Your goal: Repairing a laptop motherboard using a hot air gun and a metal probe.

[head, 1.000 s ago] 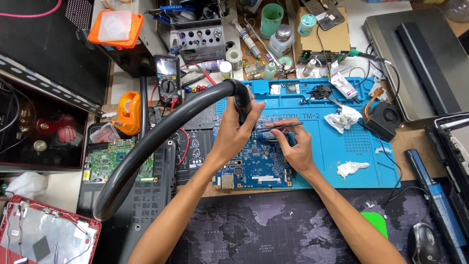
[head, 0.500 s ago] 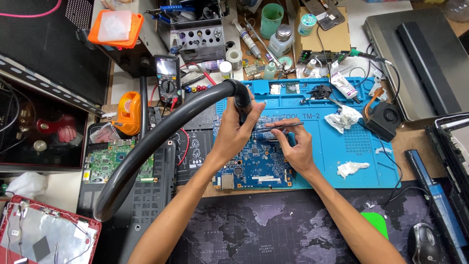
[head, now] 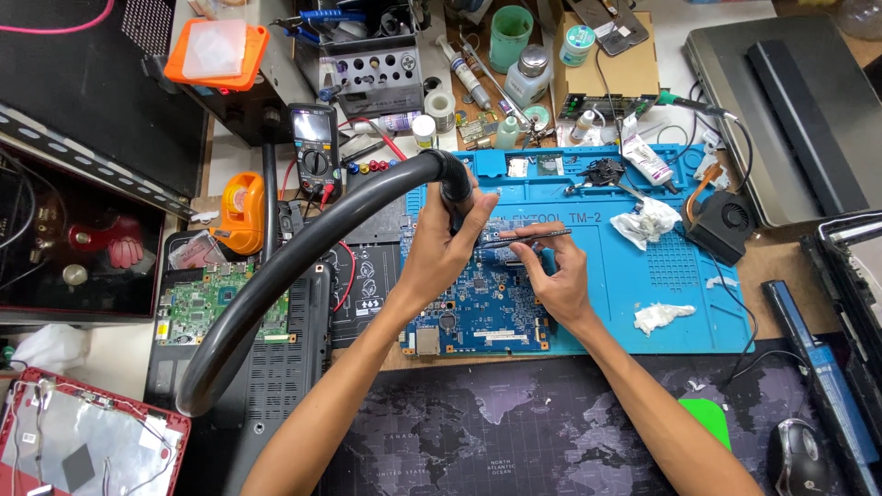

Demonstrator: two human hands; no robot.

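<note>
A blue circuit board (head: 478, 317) lies on a blue work mat (head: 643, 285) in the middle of the bench. My left hand (head: 441, 253) grips the nozzle end of a thick black hose (head: 303, 248) and holds it down over the upper part of the board. My right hand (head: 556, 276) rests on the board's right side and pinches dark tweezers (head: 528, 239), whose tips point left toward the hose nozzle. What lies under the nozzle is hidden by my fingers.
A multimeter (head: 315, 152), orange tape dispenser (head: 243, 211) and green board (head: 211, 303) sit left. Bottles, a green cup (head: 510, 37) and a tool rack (head: 372, 78) stand behind. Crumpled tissues (head: 648, 225), a fan (head: 721, 225), laptops (head: 790, 101) and a mouse (head: 799, 459) lie right.
</note>
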